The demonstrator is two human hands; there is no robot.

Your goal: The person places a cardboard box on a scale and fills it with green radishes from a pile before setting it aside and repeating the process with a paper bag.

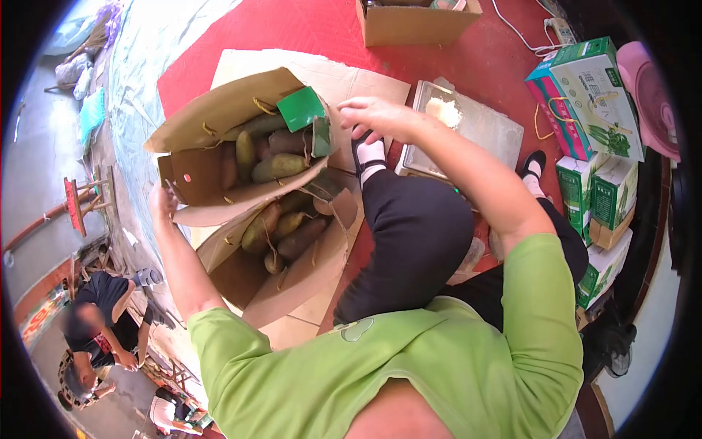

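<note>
- Nearest the camera is the person's green short-sleeved shirt, with black trousers below it; the person is seated over a red mat on the floor.
- Left hand is out at the far edge of the upper brown cardboard box, touching its flap; whether the fingers pinch the flap or merely press on it cannot be told.
- Right hand hovers just beside the other side of that box, by the green flap; its fingers are loosely curled and a little apart, closed on nothing.
- Upper box lies tilted, open, holding several long green-brown sweet potatoes; it rests on a second brown cardboard box, also open and holding similar tubers.
- Judging from this, both boxes look filled or nearly so, yet neither is closed: the flaps stand open, so shutting and setting them aside seems to remain.
- Flat grey scale platform lies on the mat near the right forearm, a pale lump on it.
- Green-and-white printed cartons are stacked at the right, well apart from the hands.
- Another person in dark clothing crouches at the lower left.
</note>
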